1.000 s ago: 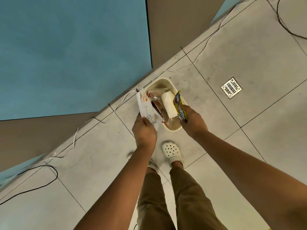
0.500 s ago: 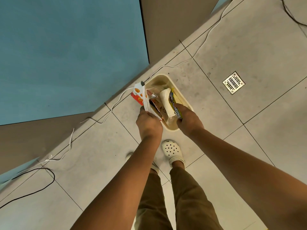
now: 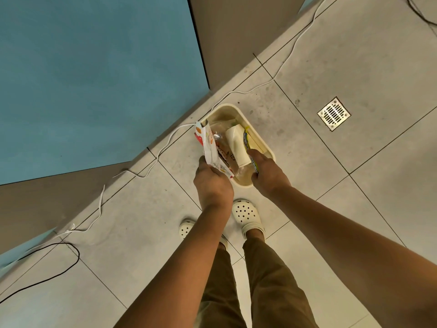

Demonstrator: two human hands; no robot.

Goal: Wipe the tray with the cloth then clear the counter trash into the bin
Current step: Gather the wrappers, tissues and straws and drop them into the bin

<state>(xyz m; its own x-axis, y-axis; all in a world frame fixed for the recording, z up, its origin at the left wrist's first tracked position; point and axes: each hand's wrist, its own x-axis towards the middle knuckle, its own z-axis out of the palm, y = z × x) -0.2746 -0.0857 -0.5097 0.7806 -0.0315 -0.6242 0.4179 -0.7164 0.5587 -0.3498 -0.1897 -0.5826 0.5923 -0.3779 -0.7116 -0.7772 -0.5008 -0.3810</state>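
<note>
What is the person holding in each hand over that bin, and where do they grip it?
The left hand grips a white snack packet by its lower end. The right hand holds a yellow wrapper near its lower end, beside a paper cup.

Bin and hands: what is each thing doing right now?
Bin: on the floor, open, trash inside.
Left hand: grips a white snack wrapper over the bin.
Right hand: holds a yellow wrapper over the bin.
Paper cup: tipped, between the wrappers.
Floor drain: covered by grate.

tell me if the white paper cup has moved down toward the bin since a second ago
Yes. The white paper cup now overlaps more of the bin interior, lower against its rim, with the right hand holding it.
</note>
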